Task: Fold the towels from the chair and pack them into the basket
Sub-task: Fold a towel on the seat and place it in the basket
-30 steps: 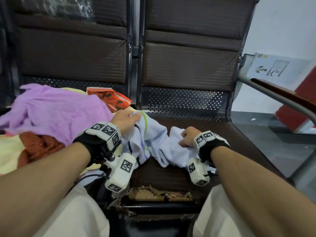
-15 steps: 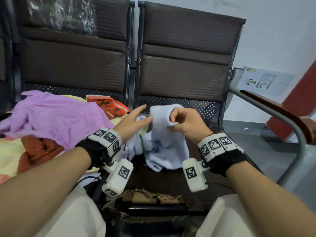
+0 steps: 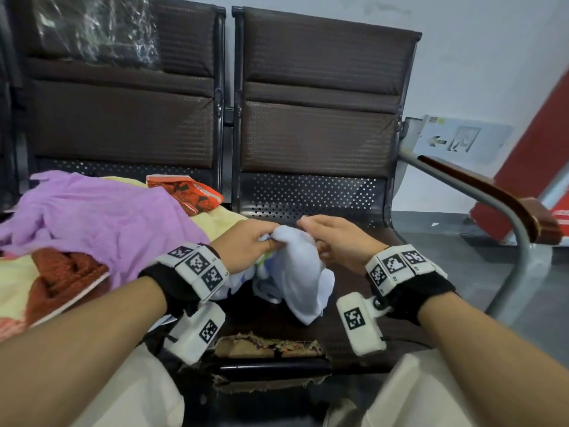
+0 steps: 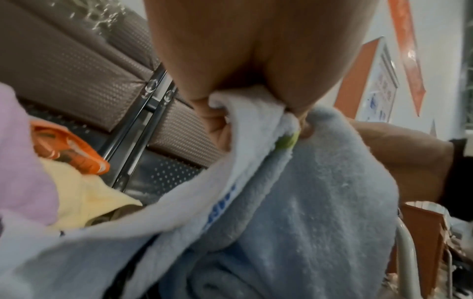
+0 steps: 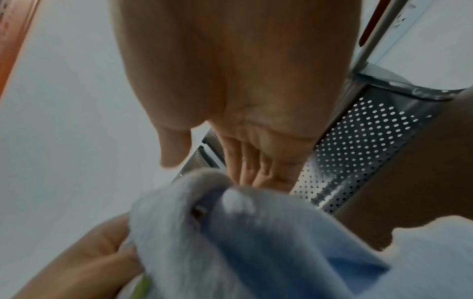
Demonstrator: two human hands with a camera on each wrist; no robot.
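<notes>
A white towel (image 3: 295, 272) with a green and blue trim hangs bunched over the right chair seat (image 3: 354, 297). My left hand (image 3: 246, 245) pinches its top fold. In the left wrist view the thumb and fingers of my left hand (image 4: 250, 101) clamp the white towel (image 4: 320, 202) at its edge. My right hand (image 3: 332, 238) is just right of the fold. In the right wrist view the fingers of my right hand (image 5: 230, 157) lie behind the white towel (image 5: 230, 242) and the thumb stands off it. No basket shows in the head view.
On the left seat lies a heap: a purple towel (image 3: 92, 217), a rust-brown towel (image 3: 61, 272), a yellow cloth (image 3: 215, 220) and an orange patterned cloth (image 3: 184, 192). A metal armrest (image 3: 492, 195) bounds the right side. The seat's front edge (image 3: 268, 346) is torn.
My left hand, open half a second ago, has closed on the towel's top fold. The right hand has loosened its grip on that fold, and both hands have come lower.
</notes>
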